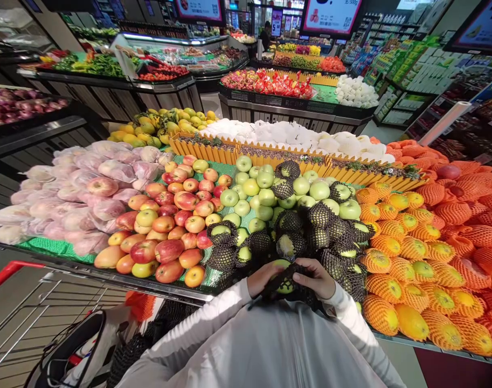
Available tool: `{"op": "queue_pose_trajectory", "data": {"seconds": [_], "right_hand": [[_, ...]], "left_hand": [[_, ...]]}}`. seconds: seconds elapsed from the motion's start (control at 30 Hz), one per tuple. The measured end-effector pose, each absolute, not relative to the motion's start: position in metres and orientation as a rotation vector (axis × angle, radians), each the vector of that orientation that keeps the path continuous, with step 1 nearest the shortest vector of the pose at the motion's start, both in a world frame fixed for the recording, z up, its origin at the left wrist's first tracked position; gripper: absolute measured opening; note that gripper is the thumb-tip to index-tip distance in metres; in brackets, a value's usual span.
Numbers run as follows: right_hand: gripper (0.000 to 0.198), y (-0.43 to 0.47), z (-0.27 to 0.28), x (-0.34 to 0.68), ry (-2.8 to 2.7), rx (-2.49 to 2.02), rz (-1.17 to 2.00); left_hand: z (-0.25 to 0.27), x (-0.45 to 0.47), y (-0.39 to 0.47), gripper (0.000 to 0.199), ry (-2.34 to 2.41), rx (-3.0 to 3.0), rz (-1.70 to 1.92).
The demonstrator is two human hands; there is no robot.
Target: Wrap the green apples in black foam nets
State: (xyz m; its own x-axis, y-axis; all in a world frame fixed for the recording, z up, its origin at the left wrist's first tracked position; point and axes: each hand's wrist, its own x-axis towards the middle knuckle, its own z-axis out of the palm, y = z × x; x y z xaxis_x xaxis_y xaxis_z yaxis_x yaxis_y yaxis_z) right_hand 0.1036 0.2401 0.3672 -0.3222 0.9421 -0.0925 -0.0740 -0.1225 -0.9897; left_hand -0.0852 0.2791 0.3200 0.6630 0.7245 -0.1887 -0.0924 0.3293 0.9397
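Note:
Close to my body at the front edge of the stand, a green apple [286,286] sits partly inside a black foam net [275,285]. My left hand [262,280] is closed around the left side of the apple and net. From the right, my right hand [316,279] grips the net's edge between thumb and fingers. The apple's underside is hidden by the net and my hands. Just beyond them lie netted green apples [291,245], with bare green apples [265,196] further back.
Red apples [168,250] and bagged fruit [76,194] lie to the left. Orange-netted yellow fruit [415,269] is at right. A low yellow fence [246,153] crosses behind the apples. A shopping cart [23,307] with a bag [84,350] stands at lower left.

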Motion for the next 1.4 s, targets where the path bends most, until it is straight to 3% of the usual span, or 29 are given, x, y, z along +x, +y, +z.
{"op": "queue_pose_trajectory", "data": {"seconds": [0.2, 0.43, 0.57, 0.73, 1.07, 1.2, 1.3, 1.4], "right_hand": [[0.022, 0.245, 0.37, 0.093, -1.277, -1.127, 1.464], [0.024, 0.253, 0.355, 0.098, -1.253, -1.138, 1.481], [0.038, 0.251, 0.347, 0.098, -1.23, -1.063, 1.434], [0.086, 0.232, 0.339, 0.087, -1.299, -0.893, 1.573], [0.078, 0.222, 0.292, 0.07, -1.143, -1.094, 1.301], [0.073, 0.222, 0.301, 0.076, -1.166, -1.126, 1.203], [0.075, 0.22, 0.307, 0.082, -1.226, -1.115, 1.147], [0.079, 0.218, 0.306, 0.087, -1.324, -1.121, 1.012]], "left_hand": [[0.323, -0.092, 0.286, 0.042, 0.642, 1.014, 0.525], [0.328, -0.099, 0.274, 0.077, 0.457, 1.055, 0.441], [0.326, -0.095, 0.269, 0.061, 0.548, 0.929, 0.555], [0.325, -0.092, 0.268, 0.054, 0.668, 0.951, 0.669], [0.352, -0.098, 0.279, 0.024, 1.044, 2.141, 0.794], [0.364, -0.102, 0.286, 0.011, 1.001, 1.816, 0.919], [0.363, -0.109, 0.291, 0.033, 0.771, 1.38, 0.774], [0.356, -0.112, 0.295, 0.04, 0.623, 1.11, 0.587]]}}
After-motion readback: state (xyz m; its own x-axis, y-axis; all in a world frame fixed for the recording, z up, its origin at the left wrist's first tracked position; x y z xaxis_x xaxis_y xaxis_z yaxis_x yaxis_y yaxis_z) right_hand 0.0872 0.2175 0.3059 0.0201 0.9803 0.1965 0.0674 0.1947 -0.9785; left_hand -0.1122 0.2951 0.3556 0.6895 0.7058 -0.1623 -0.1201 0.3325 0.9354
